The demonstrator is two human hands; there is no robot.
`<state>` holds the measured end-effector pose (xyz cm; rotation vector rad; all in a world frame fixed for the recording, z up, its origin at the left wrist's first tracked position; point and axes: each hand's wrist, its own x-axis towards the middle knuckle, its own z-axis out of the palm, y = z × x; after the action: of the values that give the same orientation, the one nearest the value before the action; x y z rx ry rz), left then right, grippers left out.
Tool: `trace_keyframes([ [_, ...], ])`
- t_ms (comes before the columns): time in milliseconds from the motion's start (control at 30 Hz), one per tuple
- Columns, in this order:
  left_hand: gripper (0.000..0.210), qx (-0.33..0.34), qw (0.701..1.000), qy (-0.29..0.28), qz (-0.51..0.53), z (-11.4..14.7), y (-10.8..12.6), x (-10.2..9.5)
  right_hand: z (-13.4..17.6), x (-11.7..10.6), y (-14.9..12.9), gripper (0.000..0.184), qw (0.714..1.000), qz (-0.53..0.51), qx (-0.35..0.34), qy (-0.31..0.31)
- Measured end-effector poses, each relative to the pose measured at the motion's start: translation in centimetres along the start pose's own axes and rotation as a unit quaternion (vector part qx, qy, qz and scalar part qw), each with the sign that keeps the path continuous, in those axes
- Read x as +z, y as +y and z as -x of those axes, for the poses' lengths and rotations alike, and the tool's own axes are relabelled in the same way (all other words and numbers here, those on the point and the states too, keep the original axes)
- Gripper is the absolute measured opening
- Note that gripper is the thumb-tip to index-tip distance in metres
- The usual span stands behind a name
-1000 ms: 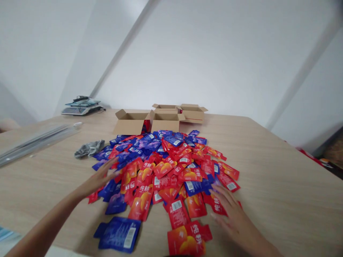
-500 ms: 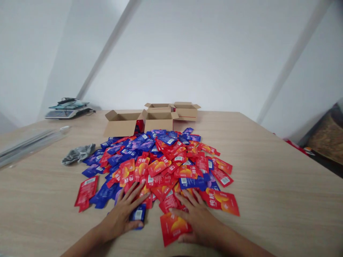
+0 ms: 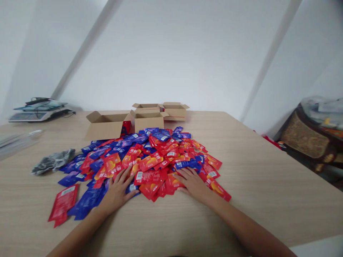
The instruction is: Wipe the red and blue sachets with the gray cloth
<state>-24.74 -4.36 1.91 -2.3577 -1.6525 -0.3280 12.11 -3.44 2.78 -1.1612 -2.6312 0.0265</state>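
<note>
A wide heap of red and blue sachets spreads over the table in front of me. My left hand (image 3: 117,191) lies on the near left edge of the heap, fingers spread over red sachets, with a blue sachet (image 3: 132,188) by its thumb. My right hand (image 3: 194,184) rests on the near right edge, fingers stretched out flat beside a red sachet (image 3: 174,181) with orange fruit printed on it. Neither hand grips anything. Off to the left, a red sachet (image 3: 63,203) lies next to a blue sachet (image 3: 87,201).
Open cardboard boxes stand behind the heap, the nearest box (image 3: 105,130) at the left. A grey crumpled cloth (image 3: 53,161) lies left of the sachets. Farther back are a scale (image 3: 34,116) and some clear plastic wrap (image 3: 18,142). A patterned chair (image 3: 305,137) stands beyond the table's right edge.
Both hands have moved forward, pushing the near sachets up against the heap. The loose red sachet under my right hand has gone in with the rest. The view has turned to the right.
</note>
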Motion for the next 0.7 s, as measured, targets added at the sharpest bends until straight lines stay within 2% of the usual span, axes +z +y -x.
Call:
trace_keyframes([
  [200, 0.059, -0.097, 0.995, -0.006, -0.015, -2.6, 0.2, -0.2, 2.0, -0.6, 0.7, 0.055, 0.997, 0.041, 0.059, 0.038],
  [400, 0.065, -0.083, 0.992, -0.078, 0.046, -3.0, -1.1, -0.6, 5.9, -1.2, 1.7, 0.059, 0.994, 0.052, 0.08, 0.058],
  [533, 0.061, -0.038, 0.998, -0.038, 0.04, -1.8, -1.4, -0.8, 9.6, -0.7, 2.8, 0.059, 0.985, 0.071, 0.145, 0.067],
  [700, 0.056, -0.031, 0.999, 0.009, 0.022, -1.0, -1.4, -0.9, 12.2, 0.2, 4.0, 0.051, 0.976, 0.06, 0.193, 0.081],
])
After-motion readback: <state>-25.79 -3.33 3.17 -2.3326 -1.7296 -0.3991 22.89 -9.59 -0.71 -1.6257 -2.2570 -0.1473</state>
